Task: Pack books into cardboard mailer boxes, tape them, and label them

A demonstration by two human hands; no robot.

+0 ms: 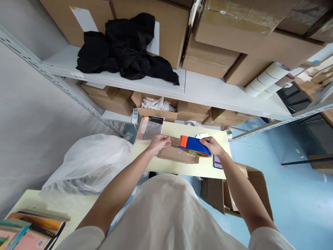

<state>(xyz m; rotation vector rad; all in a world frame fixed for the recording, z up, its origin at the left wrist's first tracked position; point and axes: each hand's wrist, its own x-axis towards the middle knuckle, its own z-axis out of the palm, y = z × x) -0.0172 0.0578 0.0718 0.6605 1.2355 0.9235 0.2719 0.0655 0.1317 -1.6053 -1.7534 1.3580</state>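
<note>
My right hand [212, 145] grips the back end of a blue tape dispenser [197, 144] with an orange front part. The dispenser is over a small brown cardboard box [177, 155] lying on the pale yellow table [187, 169]. Its roll shows partly along the lower edge. At the box's left end, my left hand [159, 143] is closed in a pinch, thumb against fingers. What it pinches is too small to make out. My hands and the dispenser cover part of the box's top.
A dark, printed magazine or packet [150, 129] lies left of my hands, and a phone [218, 161] lies right. Shelves with cartons and black cloth [127, 47] rise in front. An open carton [256, 184] stands on the right floor, a white plastic bag [88, 163] left.
</note>
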